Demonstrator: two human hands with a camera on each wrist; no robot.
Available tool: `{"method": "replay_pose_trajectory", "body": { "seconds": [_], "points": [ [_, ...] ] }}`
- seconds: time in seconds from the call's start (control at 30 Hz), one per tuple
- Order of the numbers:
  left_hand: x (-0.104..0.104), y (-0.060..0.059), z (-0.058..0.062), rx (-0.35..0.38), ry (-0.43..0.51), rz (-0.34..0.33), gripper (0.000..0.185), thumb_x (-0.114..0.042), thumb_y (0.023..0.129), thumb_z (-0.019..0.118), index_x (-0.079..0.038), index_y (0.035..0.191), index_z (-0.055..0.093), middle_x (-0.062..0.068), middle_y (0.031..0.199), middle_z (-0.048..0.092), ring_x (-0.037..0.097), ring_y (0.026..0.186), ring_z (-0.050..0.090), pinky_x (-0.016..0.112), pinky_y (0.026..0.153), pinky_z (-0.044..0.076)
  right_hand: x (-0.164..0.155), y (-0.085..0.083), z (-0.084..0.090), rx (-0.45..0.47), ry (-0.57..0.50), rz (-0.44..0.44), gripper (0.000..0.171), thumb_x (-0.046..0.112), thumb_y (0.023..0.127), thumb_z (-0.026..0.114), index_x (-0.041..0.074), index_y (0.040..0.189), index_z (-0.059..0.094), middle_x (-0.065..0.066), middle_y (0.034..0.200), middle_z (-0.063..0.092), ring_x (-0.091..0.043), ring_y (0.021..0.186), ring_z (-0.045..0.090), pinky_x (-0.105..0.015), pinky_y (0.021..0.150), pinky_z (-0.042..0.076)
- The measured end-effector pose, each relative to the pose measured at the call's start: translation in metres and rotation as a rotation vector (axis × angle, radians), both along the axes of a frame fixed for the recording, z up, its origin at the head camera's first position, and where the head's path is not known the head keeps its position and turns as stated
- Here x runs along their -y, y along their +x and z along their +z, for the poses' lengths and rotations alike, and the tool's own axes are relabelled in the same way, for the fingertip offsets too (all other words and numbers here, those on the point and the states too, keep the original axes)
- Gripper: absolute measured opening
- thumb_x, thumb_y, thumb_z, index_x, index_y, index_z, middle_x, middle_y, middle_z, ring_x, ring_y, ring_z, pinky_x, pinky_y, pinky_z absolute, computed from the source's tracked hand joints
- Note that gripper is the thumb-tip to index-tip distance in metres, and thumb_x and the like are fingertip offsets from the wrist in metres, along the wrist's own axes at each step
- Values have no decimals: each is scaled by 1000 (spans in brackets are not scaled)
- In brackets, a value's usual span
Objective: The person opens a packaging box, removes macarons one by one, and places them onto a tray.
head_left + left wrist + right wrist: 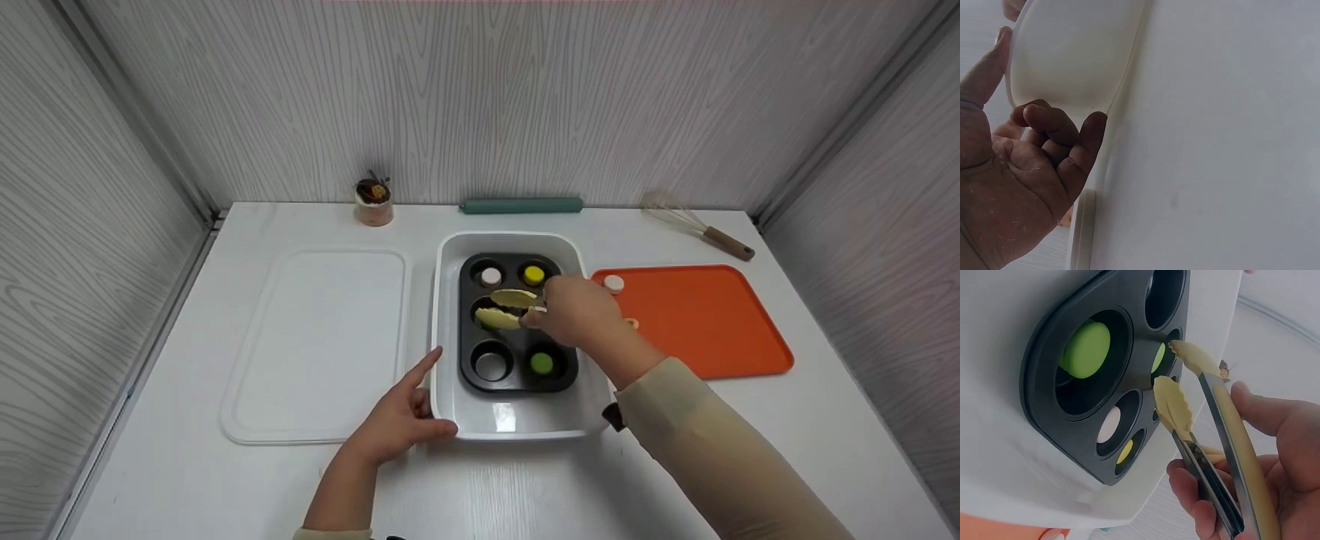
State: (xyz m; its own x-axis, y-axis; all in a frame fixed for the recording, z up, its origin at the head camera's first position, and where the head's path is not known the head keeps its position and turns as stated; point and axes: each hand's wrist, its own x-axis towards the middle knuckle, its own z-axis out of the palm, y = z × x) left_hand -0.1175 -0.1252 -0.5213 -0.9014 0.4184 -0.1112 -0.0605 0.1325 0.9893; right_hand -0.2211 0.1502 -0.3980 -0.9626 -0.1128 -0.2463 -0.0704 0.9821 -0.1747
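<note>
My right hand (pixel 577 311) holds a pair of tongs (pixel 1230 439) with pale yellow scalloped tips, over a dark muffin tin (pixel 517 386). The tips are apart above the middle-left cup, where a green piece (pixel 1158 359) lies. Other cups hold a white piece (pixel 491 277), a yellow piece (pixel 534 275) and a green piece (pixel 541 364); a further white piece (pixel 1109 424) shows in the right wrist view. The front-left cup (pixel 492 365) is bare. My left hand (pixel 397 420) touches the front-left corner of the white bin (pixel 480 427) around the tin, index finger and thumb spread.
A white lid-like tray (pixel 319 345) lies left of the bin. On the right, an orange tray (pixel 705 322) has a white piece (pixel 613 283) at its corner. Along the back are a small pot (pixel 373 202), a green rolling pin (pixel 521 205) and a whisk (pixel 724 241).
</note>
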Motion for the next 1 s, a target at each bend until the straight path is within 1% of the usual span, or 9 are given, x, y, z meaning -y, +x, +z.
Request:
{"method": "replay_pose_trajectory", "body": {
  "seconds": [0.07,0.1,0.3,0.43,0.5,0.63,0.8,0.87,1.0],
  "points": [
    [0,0,1,4,12,-4,114,-2,83,89,-12,171,17,25,106,74,17,87,69,28,78,52,3,-1,0,1,15,8,43,52,92,79,10,92,68,-6,84,66,-26,73,62,-40,63,50],
    [0,0,1,3,11,-4,114,-2,83,89,-11,171,17,25,106,75,17,86,68,28,78,52,5,-1,0,3,21,13,43,52,92,79,10,92,68,-6,83,66,-26,73,62,-40,63,50],
    [-1,1,2,-1,-6,7,114,-2,82,89,-12,171,19,14,93,74,16,79,63,28,73,50,14,-2,-1,5,87,62,41,49,94,77,10,83,69,-6,78,65,-25,70,62,-38,59,49],
    [-2,1,0,12,5,11,114,-2,81,89,-13,171,19,12,93,74,14,77,62,28,71,50,19,-3,-2,14,111,63,41,49,96,75,11,83,69,-6,80,65,-25,69,62,-38,57,48],
    [-1,1,-1,16,5,12,115,-2,81,89,-14,171,19,13,94,74,15,77,63,28,71,51,19,-3,-3,18,107,64,41,48,96,75,11,83,69,-6,81,66,-25,69,62,-38,57,48],
    [-2,0,-2,3,-9,4,114,-3,81,90,-13,171,19,13,94,74,15,78,63,28,72,51,17,-3,-7,14,75,34,38,46,96,75,11,83,69,-6,82,66,-25,69,62,-38,58,49],
    [-2,-1,-2,2,-8,-4,115,-3,81,90,-13,171,18,20,97,73,16,79,62,28,72,51,13,-1,-11,-8,31,6,35,43,96,73,12,81,68,-6,81,66,-25,67,62,-38,56,49],
    [-2,-1,-3,10,2,-5,116,-2,82,90,-13,171,17,24,101,73,17,80,63,28,73,52,13,0,-13,-17,29,8,34,42,97,72,12,81,68,-6,80,66,-24,66,62,-38,55,49],
    [-2,-1,-4,18,9,-6,116,-1,82,89,-14,171,16,27,106,73,17,83,66,28,75,53,13,1,-15,-23,44,10,35,43,99,69,12,82,69,-6,81,66,-24,65,63,-38,53,49]
  ]
}}
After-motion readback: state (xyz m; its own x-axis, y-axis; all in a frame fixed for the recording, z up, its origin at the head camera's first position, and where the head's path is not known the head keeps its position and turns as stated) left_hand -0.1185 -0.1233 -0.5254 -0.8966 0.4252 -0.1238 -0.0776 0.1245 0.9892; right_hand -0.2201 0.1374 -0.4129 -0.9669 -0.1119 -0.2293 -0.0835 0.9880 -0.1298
